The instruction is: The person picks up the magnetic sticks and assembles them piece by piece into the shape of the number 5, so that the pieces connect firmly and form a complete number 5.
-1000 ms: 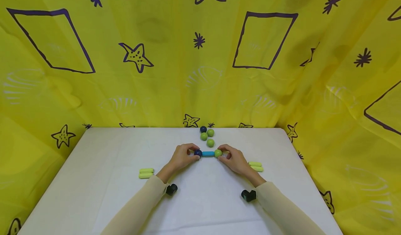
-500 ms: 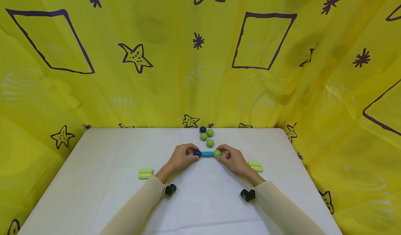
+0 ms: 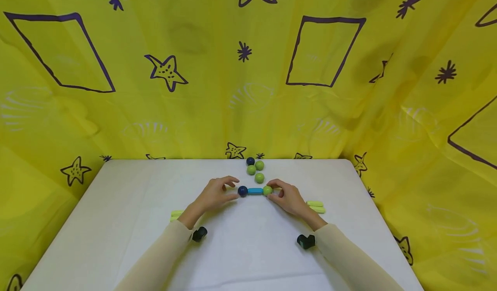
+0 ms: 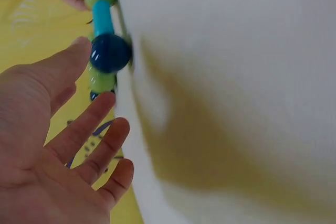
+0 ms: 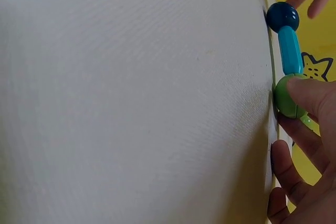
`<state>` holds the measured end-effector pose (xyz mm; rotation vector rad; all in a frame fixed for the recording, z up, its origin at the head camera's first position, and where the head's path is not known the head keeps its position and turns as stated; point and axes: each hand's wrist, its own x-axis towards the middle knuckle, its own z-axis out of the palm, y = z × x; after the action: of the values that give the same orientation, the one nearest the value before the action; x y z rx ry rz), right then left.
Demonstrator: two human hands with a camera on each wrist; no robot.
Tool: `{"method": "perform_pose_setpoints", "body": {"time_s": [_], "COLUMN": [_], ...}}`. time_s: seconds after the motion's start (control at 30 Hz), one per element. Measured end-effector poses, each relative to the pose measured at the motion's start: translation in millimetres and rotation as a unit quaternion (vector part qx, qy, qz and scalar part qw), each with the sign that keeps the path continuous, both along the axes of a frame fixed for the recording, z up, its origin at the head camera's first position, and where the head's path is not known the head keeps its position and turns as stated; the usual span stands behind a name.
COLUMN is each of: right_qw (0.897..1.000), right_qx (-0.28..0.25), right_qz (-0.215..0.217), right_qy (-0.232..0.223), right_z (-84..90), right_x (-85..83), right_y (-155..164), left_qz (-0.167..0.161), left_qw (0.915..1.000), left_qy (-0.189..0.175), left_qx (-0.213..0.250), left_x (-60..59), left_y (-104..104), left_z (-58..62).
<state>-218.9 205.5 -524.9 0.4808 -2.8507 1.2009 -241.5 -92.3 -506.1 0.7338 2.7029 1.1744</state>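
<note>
A light blue stick [image 3: 255, 191] joins a dark blue ball [image 3: 242, 191] on its left end to a green ball [image 3: 267, 190] on its right. My right hand [image 3: 289, 199] pinches the green ball between thumb and fingers, as the right wrist view shows at the green ball [image 5: 289, 96]. Just left of the dark blue ball, my left hand [image 3: 211, 195] is spread and holds nothing. In the left wrist view its fingers [image 4: 107, 142] are apart from the dark blue ball [image 4: 110, 53].
Behind the joined piece lie several loose balls, a dark blue one [image 3: 250, 161] and green ones [image 3: 259, 178]. Light green sticks [image 3: 316, 207] lie by the right forearm; more light green sticks [image 3: 176, 215] are partly behind the left wrist. A yellow curtain [image 3: 209, 110] borders the white table [image 3: 248, 256].
My left hand has let go of the dark blue ball and drawn back to the left, its fingers opening. My right hand keeps its pinch on the green ball.
</note>
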Motion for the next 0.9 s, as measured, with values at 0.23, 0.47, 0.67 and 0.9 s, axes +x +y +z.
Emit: {"method": "perform_pose_setpoints", "body": {"time_s": [0.23,0.47,0.67,0.9], "right_qw": [1.0,1.0,1.0,1.0], "right_qx": [0.005,0.004,-0.001,0.001], "right_qz": [0.0,0.002,0.001,0.0], "right_qy": [-0.005,-0.008,0.0,0.012], "right_z": [-0.1,-0.5,-2.7,-4.2], "right_x": [-0.5,0.0,-0.5,-1.2], "right_y": [0,0,0,-1], "left_qz": [-0.027,-0.036,-0.04,-0.039], "left_qw": [0.9992,0.9984,0.9975,0.9967], "left_qy": [0.022,0.013,0.011,0.006], "left_qx": [-0.02,-0.043,-0.057,-0.071], "left_x": [6.4,16.1,23.6,36.1], "left_y": [-40,-73,-98,-124], "left_z": [10.7,16.6,19.4,22.5]}}
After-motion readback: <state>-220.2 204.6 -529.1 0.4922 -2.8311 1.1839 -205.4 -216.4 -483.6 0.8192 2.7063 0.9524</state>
